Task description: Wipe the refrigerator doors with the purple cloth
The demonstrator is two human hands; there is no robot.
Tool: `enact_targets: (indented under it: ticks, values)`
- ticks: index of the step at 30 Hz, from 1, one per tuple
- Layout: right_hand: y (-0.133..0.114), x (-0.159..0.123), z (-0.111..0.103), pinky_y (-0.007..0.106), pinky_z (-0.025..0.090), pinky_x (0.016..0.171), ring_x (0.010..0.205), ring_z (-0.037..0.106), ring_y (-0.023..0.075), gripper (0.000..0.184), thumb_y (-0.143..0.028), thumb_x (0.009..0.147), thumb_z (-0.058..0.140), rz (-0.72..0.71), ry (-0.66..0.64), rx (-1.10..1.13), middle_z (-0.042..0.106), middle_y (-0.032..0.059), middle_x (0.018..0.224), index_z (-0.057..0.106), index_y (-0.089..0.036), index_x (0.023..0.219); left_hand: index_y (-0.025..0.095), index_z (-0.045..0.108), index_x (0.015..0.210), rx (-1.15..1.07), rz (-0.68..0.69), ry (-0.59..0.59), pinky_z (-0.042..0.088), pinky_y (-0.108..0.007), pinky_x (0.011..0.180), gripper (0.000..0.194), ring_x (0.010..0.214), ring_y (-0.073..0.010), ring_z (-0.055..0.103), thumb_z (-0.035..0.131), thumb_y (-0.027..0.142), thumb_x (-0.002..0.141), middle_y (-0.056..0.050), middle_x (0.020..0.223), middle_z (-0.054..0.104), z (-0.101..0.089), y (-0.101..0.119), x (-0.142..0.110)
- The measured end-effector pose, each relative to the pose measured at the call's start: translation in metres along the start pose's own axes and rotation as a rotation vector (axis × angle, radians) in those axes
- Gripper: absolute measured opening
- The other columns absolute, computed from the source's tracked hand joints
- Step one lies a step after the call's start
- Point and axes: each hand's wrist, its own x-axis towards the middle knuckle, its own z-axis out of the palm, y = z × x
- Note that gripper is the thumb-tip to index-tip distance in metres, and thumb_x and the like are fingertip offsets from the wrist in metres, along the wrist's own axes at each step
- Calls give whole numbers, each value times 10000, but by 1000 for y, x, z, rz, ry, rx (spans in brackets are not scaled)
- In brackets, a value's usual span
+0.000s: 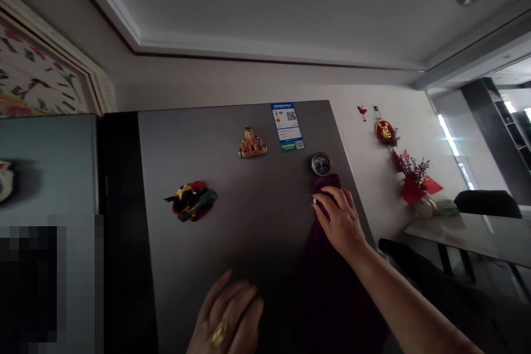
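Currently the right hand (pixel 342 224) grips a purple cloth (pixel 327 181) against the fridge (pixel 249 193), just below a round magnet (pixel 321 164); the left hand (pixel 230 315), blurred, hovers lower, fingers loosely bent and parted.

left hand (pixel 230 315) is blurred; clock (pixel 39 74) is cropped.

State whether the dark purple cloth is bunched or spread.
Bunched at top: the cloth gathers under the right hand; below, too dark to tell.
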Motion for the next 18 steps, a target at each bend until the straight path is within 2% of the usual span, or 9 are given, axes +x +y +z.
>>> enact_targets:
  ticks: [1,2,3,4,6,8,12,16,18]
  values:
    - [4,-1,-1,442,579,980,1117,593,256,198,-252,1028,624,2,2,15,652,105,1231,730,-196,1185,295,337,1660,-16,-8,0,698,-637,932,822,1042,-302,771,496,78,883,-75,1109,792,6,1,29]
    - [7,-1,-2,438,581,980,1117,590,253,199,-243,1027,623,2,-1,34,646,106,1232,727,-195,1190,275,500,1516,-39,-32,8,647,-616,1071,649,1107,-270,747,529,45,910,-71,1146,774,13,2,62]
    - [10,-1,-4,430,582,981,1122,585,250,203,-229,1024,622,-3,-8,55,640,107,1240,723,-194,1197,240,580,1362,-36,-26,31,623,-574,1118,497,1134,-243,724,559,14,920,-70,1169,756,20,2,95]
    - [12,-2,-5,423,583,986,1132,580,249,215,-208,1018,622,-12,-21,77,632,109,1254,718,-193,1210,210,592,1290,-16,-15,58,627,-521,1107,411,1152,-230,702,582,11,930,-73,1198,739,28,0,127]
    - [17,-2,-8,418,582,1002,1171,567,254,273,-155,994,626,-42,-69,111,613,115,1300,702,-192,1254,171,576,1307,-6,-17,99,645,-469,1033,364,1198,-244,656,604,60,962,-103,1305,697,48,-6,182]
    - [22,-3,-10,424,584,998,1192,563,263,326,-114,968,629,-80,-103,116,606,117,1321,694,-200,1276,145,533,1376,8,-6,77,611,-483,1082,448,1292,-279,606,648,79,949,-134,1434,637,71,-14,220]
    - [31,-3,-10,443,595,898,1125,587,276,311,-133,964,635,-115,-90,38,633,110,1264,707,-224,1252,127,452,1467,-6,47,11,523,-521,1199,617,1412,-311,515,690,51,903,-153,1548,560,102,-24,257]
    - [41,0,-9,442,596,856,1088,593,273,291,-170,977,640,-95,-88,62,639,110,1245,703,-227,1256,162,393,1521,-59,46,-89,478,-535,1238,730,1449,-303,479,703,19,877,-136,1572,537,108,-24,272]
    - [46,1,-9,450,600,850,1097,585,282,288,-155,983,618,-95,-77,83,634,120,1250,700,-214,1253,176,407,1502,-65,20,-105,479,-545,1233,725,1443,-305,481,727,30,868,-135,1553,546,108,-23,277]
